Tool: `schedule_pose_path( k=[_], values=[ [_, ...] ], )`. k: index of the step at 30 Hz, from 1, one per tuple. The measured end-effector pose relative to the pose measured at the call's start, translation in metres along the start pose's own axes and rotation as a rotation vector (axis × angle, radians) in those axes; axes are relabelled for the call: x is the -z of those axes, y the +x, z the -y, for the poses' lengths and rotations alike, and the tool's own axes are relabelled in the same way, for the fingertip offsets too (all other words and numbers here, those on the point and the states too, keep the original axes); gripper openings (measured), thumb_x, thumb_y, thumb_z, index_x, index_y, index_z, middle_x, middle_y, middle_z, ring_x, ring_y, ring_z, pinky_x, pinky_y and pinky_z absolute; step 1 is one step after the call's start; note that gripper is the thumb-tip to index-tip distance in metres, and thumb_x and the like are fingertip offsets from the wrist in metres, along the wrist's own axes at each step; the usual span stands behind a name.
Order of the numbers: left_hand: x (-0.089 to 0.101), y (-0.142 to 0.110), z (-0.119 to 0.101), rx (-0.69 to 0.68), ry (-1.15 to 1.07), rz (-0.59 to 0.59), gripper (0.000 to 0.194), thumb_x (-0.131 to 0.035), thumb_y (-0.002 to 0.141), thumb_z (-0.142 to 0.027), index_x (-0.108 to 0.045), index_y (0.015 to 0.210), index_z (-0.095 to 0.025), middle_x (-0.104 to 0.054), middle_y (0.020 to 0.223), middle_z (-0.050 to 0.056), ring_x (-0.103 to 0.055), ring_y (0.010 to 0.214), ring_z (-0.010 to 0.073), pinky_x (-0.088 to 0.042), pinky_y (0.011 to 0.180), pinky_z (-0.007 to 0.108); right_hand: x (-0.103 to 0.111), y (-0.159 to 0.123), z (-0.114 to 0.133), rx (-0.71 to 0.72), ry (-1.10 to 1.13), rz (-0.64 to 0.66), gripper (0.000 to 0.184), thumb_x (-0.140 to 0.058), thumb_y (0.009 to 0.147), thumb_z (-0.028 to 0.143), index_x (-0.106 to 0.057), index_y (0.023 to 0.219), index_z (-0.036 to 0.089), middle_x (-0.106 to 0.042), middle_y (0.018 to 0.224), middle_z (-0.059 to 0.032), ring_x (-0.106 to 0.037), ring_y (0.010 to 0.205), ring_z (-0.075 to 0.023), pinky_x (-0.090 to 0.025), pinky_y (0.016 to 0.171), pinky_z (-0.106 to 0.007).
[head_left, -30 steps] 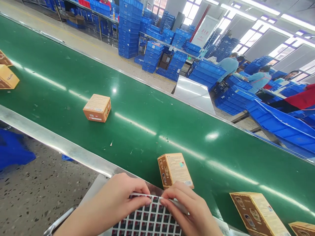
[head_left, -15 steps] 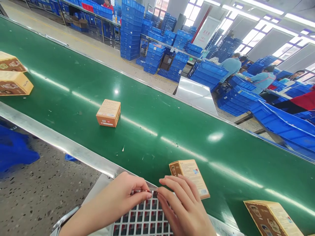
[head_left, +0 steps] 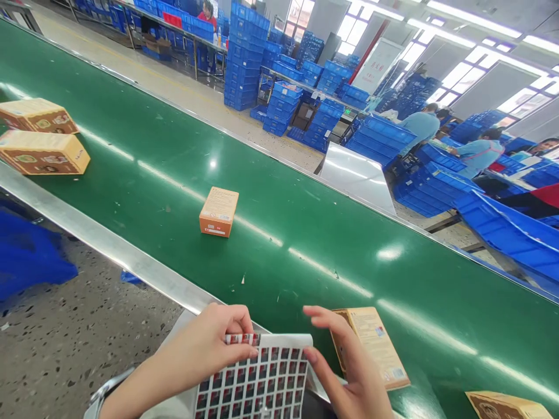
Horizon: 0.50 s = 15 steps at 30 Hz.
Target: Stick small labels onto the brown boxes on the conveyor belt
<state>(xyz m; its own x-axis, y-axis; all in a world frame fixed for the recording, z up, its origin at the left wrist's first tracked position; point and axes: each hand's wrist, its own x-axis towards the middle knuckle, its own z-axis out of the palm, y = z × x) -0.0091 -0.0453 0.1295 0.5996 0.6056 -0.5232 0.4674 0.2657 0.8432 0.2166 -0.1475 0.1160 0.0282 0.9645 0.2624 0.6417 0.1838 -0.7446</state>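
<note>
A white sheet of stickers [head_left: 253, 378], printed with rows of small dark and red rectangles, lies at the bottom middle. My left hand [head_left: 218, 334] pinches its upper left edge, where a strip is curled over between thumb and fingers. At the sheet's upper right corner is my right hand [head_left: 349, 361], open, fingers spread, its thumb tip against or just beside the edge. Whether the right thumb touches the paper I cannot tell. Partly behind that hand, a tan and brown carton [head_left: 375, 343] rests on the green conveyor belt [head_left: 279, 279].
Another small carton [head_left: 219, 212] sits mid-belt, two cartons [head_left: 43, 152] are at the far left, and one [head_left: 506, 404] is at the lower right. A metal rail [head_left: 144, 250] edges the belt. Blue crates [head_left: 247, 55] and seated people [head_left: 480, 152] are beyond.
My right hand has moved off the sheet's top edge to its right side, and its fingers have spread. The cartons have shifted right along the belt. My left hand keeps its pinch.
</note>
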Motion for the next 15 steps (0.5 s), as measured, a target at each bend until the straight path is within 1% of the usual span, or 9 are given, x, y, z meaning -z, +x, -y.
schedule_pose_path(
  k=[1,2,3,5,7,9,11,13,15],
  values=[
    [0.0,0.0,0.001,-0.011,-0.022,0.006,0.022,-0.063,0.069,-0.041,-0.055,0.071,-0.02,-0.058,0.061,-0.005,-0.045,0.057,0.0137,-0.03,0.055,0.025,-0.002,0.0,-0.003,-0.073,0.048,0.0,0.032,-0.063,0.1,0.029,-0.056,0.131,0.034,-0.069,0.126,-0.0012,-0.064,0.117,-0.0206,-0.05,0.101,-0.03],
    [0.0,0.0,0.002,-0.02,-0.044,0.01,0.023,-0.064,0.069,-0.041,-0.055,0.07,-0.02,-0.058,0.061,-0.005,-0.043,0.056,0.013,-0.029,0.055,0.025,-0.005,0.0,-0.006,-0.146,0.117,0.012,0.041,-0.066,0.099,0.034,-0.054,0.137,0.035,-0.071,0.119,-0.0008,-0.067,0.11,-0.0207,-0.051,0.099,-0.031],
    [0.0,0.0,0.003,-0.023,-0.06,0.011,0.024,-0.065,0.068,-0.042,-0.056,0.069,-0.02,-0.058,0.06,-0.004,-0.042,0.055,0.0126,-0.028,0.054,0.024,-0.009,0.0,-0.007,-0.215,0.203,0.03,0.046,-0.068,0.098,0.039,-0.052,0.14,0.035,-0.073,0.108,0.0003,-0.069,0.1,-0.02,-0.052,0.095,-0.032],
    [0.001,-0.002,0.003,-0.011,-0.078,0.008,0.026,-0.067,0.065,-0.044,-0.058,0.069,-0.019,-0.055,0.058,-0.005,-0.04,0.054,0.0125,-0.026,0.053,0.024,-0.015,0.001,-0.007,-0.319,0.387,0.065,0.048,-0.07,0.096,0.048,-0.054,0.14,0.034,-0.07,0.087,0.0029,-0.067,0.08,-0.0176,-0.054,0.081,-0.029],
    [0.003,-0.003,0.003,0.019,-0.078,0.013,0.029,-0.067,0.063,-0.046,-0.062,0.072,-0.019,-0.052,0.056,-0.005,-0.04,0.054,0.0131,-0.026,0.053,0.025,-0.017,0.0,-0.005,-0.388,0.503,0.059,0.051,-0.074,0.093,0.053,-0.057,0.137,0.033,-0.067,0.077,0.0041,-0.064,0.07,-0.016,-0.052,0.071,-0.027],
    [0.005,-0.004,0.003,0.024,-0.058,0.019,0.033,-0.065,0.063,-0.049,-0.067,0.074,-0.017,-0.052,0.056,-0.004,-0.042,0.055,0.014,-0.028,0.053,0.025,-0.017,0.0,-0.002,-0.424,0.557,0.022,0.054,-0.078,0.09,0.054,-0.058,0.135,0.033,-0.066,0.074,0.004,-0.064,0.069,-0.0158,-0.052,0.069,-0.026],
    [0.007,-0.004,0.003,-0.008,-0.033,0.023,0.035,-0.062,0.065,-0.049,-0.072,0.075,-0.016,-0.055,0.06,-0.002,-0.044,0.058,0.0148,-0.031,0.055,0.026,-0.014,-0.002,-0.001,-0.435,0.581,-0.006,0.055,-0.079,0.088,0.054,-0.059,0.135,0.032,-0.066,0.074,0.0035,-0.064,0.069,-0.0158,-0.053,0.069,-0.026],
    [0.008,-0.004,0.005,-0.048,-0.019,0.03,0.036,-0.061,0.067,-0.049,-0.075,0.074,-0.016,-0.059,0.064,0.0,-0.047,0.062,0.0154,-0.033,0.058,0.026,-0.012,-0.005,-0.003,-0.424,0.573,-0.017,0.055,-0.079,0.089,0.054,-0.059,0.135,0.032,-0.067,0.075,0.0026,-0.065,0.07,-0.0166,-0.054,0.069,-0.027],
    [0.008,-0.003,0.007,-0.055,-0.01,0.039,0.036,-0.061,0.07,-0.048,-0.076,0.074,-0.016,-0.058,0.064,0.0,-0.046,0.062,0.0154,-0.032,0.058,0.025,-0.009,-0.008,-0.008,-0.371,0.512,-0.003,0.053,-0.073,0.093,0.055,-0.057,0.138,0.031,-0.067,0.078,0.0015,-0.067,0.075,-0.0188,-0.057,0.073,-0.029]
  ],
)
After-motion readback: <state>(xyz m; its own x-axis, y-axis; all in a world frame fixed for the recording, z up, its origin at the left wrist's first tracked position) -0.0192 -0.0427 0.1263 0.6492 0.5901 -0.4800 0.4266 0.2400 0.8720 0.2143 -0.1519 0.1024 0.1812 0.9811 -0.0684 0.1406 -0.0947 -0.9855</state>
